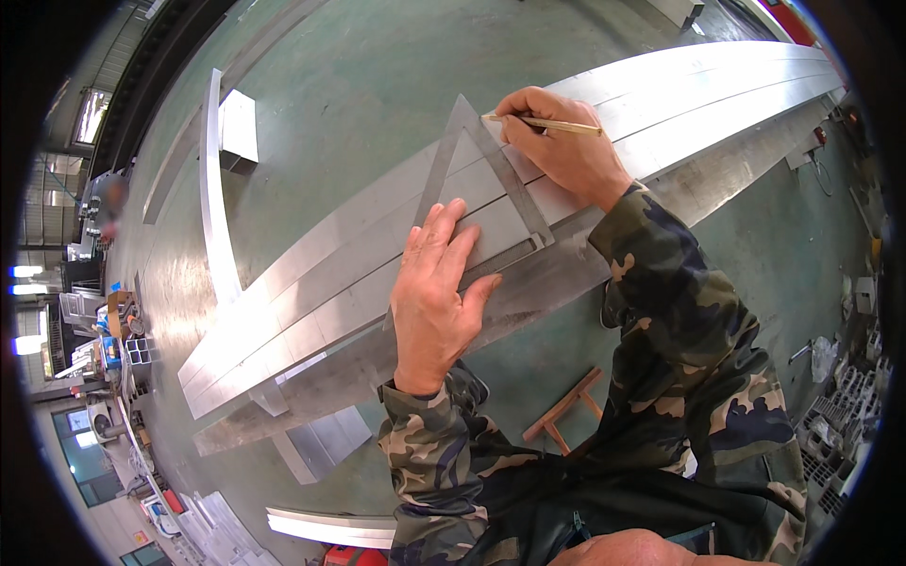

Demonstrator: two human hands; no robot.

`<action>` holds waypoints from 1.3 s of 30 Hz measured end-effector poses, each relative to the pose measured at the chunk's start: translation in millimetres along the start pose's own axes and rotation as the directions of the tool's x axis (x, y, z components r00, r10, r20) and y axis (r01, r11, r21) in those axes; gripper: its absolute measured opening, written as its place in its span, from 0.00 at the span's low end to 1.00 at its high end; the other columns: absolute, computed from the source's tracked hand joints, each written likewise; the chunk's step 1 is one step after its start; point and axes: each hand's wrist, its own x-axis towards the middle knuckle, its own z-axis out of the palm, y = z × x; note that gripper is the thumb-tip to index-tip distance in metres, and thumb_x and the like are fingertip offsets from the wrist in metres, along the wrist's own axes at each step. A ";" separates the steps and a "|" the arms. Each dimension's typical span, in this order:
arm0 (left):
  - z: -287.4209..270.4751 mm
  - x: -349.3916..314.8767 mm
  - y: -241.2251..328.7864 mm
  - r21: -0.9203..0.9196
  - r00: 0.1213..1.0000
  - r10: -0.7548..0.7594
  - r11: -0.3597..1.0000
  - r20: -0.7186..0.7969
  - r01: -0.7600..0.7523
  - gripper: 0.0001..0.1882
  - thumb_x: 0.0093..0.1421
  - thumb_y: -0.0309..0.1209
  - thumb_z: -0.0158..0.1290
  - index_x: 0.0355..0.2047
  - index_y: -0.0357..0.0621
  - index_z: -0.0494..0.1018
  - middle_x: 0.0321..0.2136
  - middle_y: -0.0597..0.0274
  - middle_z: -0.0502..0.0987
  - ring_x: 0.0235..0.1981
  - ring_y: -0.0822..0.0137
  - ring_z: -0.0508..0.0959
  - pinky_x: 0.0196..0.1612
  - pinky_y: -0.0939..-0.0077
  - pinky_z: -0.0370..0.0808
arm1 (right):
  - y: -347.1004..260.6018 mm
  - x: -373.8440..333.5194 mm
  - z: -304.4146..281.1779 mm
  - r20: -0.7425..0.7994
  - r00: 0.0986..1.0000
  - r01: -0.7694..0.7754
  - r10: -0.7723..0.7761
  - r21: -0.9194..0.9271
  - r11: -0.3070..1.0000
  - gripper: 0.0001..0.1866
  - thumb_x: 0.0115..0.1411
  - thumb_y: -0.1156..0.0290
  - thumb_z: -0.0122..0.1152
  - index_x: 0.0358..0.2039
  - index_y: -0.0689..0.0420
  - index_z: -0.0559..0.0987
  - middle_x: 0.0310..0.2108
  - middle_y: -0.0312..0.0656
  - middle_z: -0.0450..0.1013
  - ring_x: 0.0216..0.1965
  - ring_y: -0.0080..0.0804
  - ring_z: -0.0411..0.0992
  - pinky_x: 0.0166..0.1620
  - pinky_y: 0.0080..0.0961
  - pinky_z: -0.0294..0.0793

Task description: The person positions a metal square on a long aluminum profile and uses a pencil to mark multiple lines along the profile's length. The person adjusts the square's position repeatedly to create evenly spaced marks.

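Note:
Several long silvery metal bars [316, 288] lie side by side across the middle of the view. On them rests a large grey metal triangle square [511, 177], its thicker edge along the near side of the bars. My left hand [434, 297] lies on the square's left part with fingers stretched out. Pinched in my right hand [571, 160] is a thin yellowish pencil [566, 125], its tip at the far edge of the bars beside the square's upper right side.
A grey metal beam [557, 288] runs under the bars on my side. Beyond, at left, a long metal strip [215, 189] stands by a box-shaped metal piece [238, 127]. A reddish-brown frame [566, 410] is on the green floor near my legs. White strips [330, 526] lie at lower left.

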 end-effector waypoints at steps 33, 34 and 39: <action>-0.7 -0.4 -2.1 0.001 1.000 0.007 1.000 -0.006 -0.007 0.29 0.53 0.27 0.72 0.57 0.41 0.81 0.69 0.58 0.77 0.72 0.48 0.72 0.75 0.48 0.67 | -29.9 -23.1 -37.7 0.194 0.979 -0.040 0.058 -0.094 0.995 0.06 0.60 0.73 0.61 0.31 0.62 0.83 0.24 0.38 0.79 0.24 0.25 0.71 0.31 0.28 0.71; -1.1 -1.0 -2.5 0.003 1.000 0.005 1.000 -0.006 -0.005 0.29 0.53 0.27 0.72 0.57 0.41 0.81 0.69 0.58 0.77 0.72 0.48 0.72 0.75 0.48 0.67 | -30.8 -23.7 -39.0 0.215 0.974 -0.053 0.072 -0.094 0.994 0.06 0.60 0.74 0.61 0.31 0.62 0.83 0.23 0.38 0.78 0.25 0.24 0.71 0.31 0.28 0.70; -1.3 -1.0 -3.6 -0.003 1.000 0.012 1.000 -0.005 -0.012 0.28 0.54 0.27 0.71 0.57 0.42 0.81 0.69 0.58 0.77 0.73 0.48 0.72 0.75 0.48 0.66 | -25.1 -25.8 -40.4 0.155 0.986 -0.069 0.061 0.048 0.996 0.07 0.62 0.74 0.59 0.33 0.63 0.83 0.24 0.37 0.78 0.27 0.21 0.71 0.31 0.25 0.71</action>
